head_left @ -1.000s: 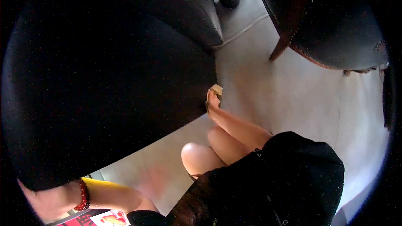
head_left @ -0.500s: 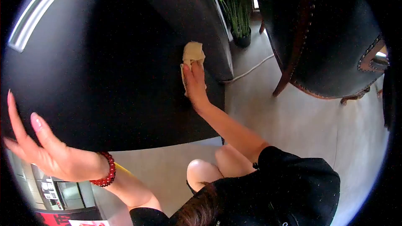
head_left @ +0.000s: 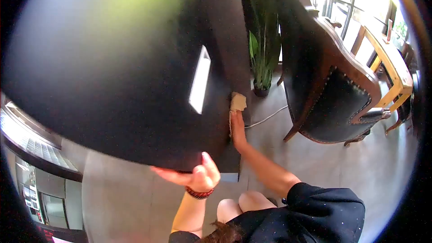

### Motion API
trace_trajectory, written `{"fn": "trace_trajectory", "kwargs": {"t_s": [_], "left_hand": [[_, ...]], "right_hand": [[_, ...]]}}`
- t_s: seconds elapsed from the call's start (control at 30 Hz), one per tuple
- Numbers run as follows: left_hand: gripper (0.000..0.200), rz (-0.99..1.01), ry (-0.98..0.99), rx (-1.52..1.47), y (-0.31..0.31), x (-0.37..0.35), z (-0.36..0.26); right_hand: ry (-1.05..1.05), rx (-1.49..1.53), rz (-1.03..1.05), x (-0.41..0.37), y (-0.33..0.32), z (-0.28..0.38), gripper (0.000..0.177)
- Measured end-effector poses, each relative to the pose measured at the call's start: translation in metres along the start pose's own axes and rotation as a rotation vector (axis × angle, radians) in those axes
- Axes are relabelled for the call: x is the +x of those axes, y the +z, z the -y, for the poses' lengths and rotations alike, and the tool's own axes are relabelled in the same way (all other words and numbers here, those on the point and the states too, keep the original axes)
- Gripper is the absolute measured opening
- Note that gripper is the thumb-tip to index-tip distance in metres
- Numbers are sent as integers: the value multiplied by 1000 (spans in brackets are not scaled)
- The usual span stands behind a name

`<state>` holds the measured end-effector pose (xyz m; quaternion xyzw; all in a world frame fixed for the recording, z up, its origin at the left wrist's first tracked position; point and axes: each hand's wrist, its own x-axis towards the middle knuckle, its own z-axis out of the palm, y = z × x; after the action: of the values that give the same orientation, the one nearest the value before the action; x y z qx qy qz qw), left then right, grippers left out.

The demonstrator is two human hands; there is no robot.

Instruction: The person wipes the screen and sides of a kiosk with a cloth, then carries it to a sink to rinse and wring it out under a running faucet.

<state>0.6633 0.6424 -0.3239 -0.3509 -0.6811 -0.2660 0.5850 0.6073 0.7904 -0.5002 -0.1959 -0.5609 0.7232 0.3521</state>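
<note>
A large dark, glossy panel (head_left: 112, 103) fills the left and middle of the view. Against its right side, my right hand (head_left: 238, 132) presses a folded cream cloth (head_left: 238, 102), the fingers lying over the cloth. My left hand (head_left: 202, 177), with a red bead bracelet (head_left: 199, 193) at the wrist, is at the panel's lower edge. Its fingers are spread, one pointing left along the edge and another pointing up; no object is in it.
A potted plant (head_left: 262, 74) stands just behind the panel, beside a dark leather chair (head_left: 330, 103) with a wooden frame. A white cable (head_left: 270, 116) runs over the grey floor (head_left: 270, 166). At the far right is a light wooden table (head_left: 389, 58).
The view has swung, bringing the windows and wooden table in. My left hand has come from the far left to the panel's lower edge. The cloth and right hand appear lower and further right.
</note>
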Motion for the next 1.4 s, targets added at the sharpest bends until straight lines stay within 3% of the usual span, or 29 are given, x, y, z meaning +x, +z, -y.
{"fn": "trace_trajectory", "kwargs": {"t_s": [0.03, 0.13, 0.27, 0.33, 0.4, 0.5, 0.53, 0.6, 0.63, 0.67, 0.7, 0.73, 0.77, 0.8, 0.83, 0.87, 0.9, 0.93, 0.97, 1.0, 1.03, 1.1, 1.13, 1.17, 1.23, 1.3, 1.37, 1.4], "left_hand": [[52, -10, -15, -43, 0, -5, 3], [36, 28, 8, -81, -5, -3, 4], [38, 57, 0, -49, -3, 2, -7], [41, 192, -39, -21, -19, 1, -11], [46, 319, -127, -115, -40, 16, -19], [53, 525, -348, -254, -71, 41, -34], [53, 530, -484, -304, -85, 51, -40], [61, 476, -973, -442, -115, 77, -62], [57, 346, -1302, -563, -123, 82, -73], [52, 136, -1625, -777, -127, 89, -85], [51, 75, -2003, -1104, -136, 99, -86], [52, -5, -2363, -1452, -146, 110, -86], [55, 82, -2449, -1737, -156, 124, -86], [51, -25, -2339, -2105, -160, 127, -88], [49, -122, -2366, -2116, -161, 110, -91], [47, -219, -2388, -2128, -161, 94, -95], [45, -459, -2307, -2157, -164, 101, -93], [43, -373, -2236, -2013, -165, 120, -76], [38, -358, -2065, -2357, -162, 115, -57], [35, -487, -2175, -2170, -164, 140, -46], [30, -344, -1967, -1424, -168, 160, -39], [26, -340, -1790, -1182, -153, 187, -15], [31, -508, -1693, -947, -144, 241, -30], [35, -264, -1618, -1087, -136, 241, -26], [49, 52, -1298, -886, -111, 248, -26], [73, -130, -933, -609, -71, 256, -50], [82, 13, -764, -131, -54, 239, -51], [83, -33, -785, -91, -50, 235, -54]], "right_hand": [[50, 150, 25, 3, 5, -11, 38], [101, 23, -18, -12, 19, 51, 41], [180, -25, 7, -39, 25, 132, 43], [199, -30, 125, -61, 30, 183, 40], [222, 255, 158, -81, 39, 213, 37], [387, 188, 213, -101, 30, 253, 32], [478, 224, 235, -107, 27, 267, 31], [636, 231, 288, -121, 14, 303, 34], [677, 233, 314, -128, 9, 323, 35], [715, 238, 338, -133, 7, 341, 36], [678, 201, 316, -140, 7, 354, 36], [610, -22, 439, -146, 5, 371, 34], [535, -242, 558, -152, 5, 391, 33], [453, -458, 672, -156, 6, 406, 32], [309, -685, 837, -160, 6, 412, 30], [-237, -844, 947, -169, -4, 390, 31], [-323, -942, 996, -172, 0, 411, 32], [-412, -1045, 1043, -177, 3, 438, 33], [-427, -950, 1068, -167, 3, 444, 37], [-417, -946, 924, -167, -5, 451, 34], [-406, -943, 860, -162, -13, 463, 33], [-332, -949, 752, -154, -35, 475, 30], [-268, -956, 709, -151, -48, 475, 29], [-186, -919, 664, -152, -64, 469, 28], [13, -910, 681, -153, -84, 472, 30], [61, -952, 698, -158, -101, 472, 32], [73, -994, 719, -162, -115, 469, 33], [113, -980, 712, -163, -119, 470, 33]]}}
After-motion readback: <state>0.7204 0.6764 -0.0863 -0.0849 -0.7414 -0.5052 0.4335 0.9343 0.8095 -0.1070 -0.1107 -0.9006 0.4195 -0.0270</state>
